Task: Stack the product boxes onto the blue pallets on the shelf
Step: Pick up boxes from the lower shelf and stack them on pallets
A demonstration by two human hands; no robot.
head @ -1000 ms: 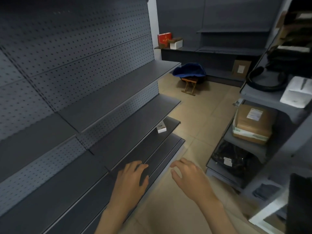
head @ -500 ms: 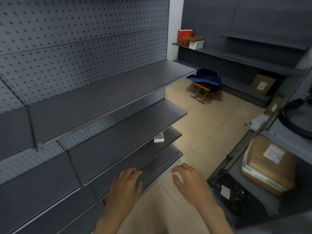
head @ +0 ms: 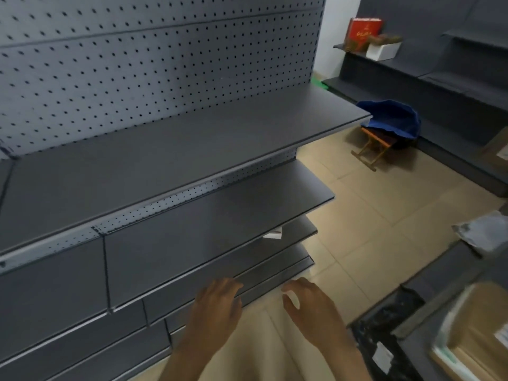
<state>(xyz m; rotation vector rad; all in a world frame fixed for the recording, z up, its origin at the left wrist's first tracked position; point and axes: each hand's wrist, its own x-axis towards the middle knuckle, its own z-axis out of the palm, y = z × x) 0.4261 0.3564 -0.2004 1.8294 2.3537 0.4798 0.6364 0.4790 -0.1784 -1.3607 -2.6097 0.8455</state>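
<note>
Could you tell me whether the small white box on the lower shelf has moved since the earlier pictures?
No. The small white box sits at the same spot near its shelf's front edge; only the camera turned.

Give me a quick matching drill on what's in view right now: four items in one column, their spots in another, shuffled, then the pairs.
Items:
1. red box
2. blue cloth
3. small white box
4. brown carton

Places:
A. low shelf of the dark rack, partly hidden by the shelf above
B. far shelf by the white wall
C. draped over a folding stool on the floor
D. shelf at near right

Pairs: 1-B, 2-C, 3-A, 4-D
</note>
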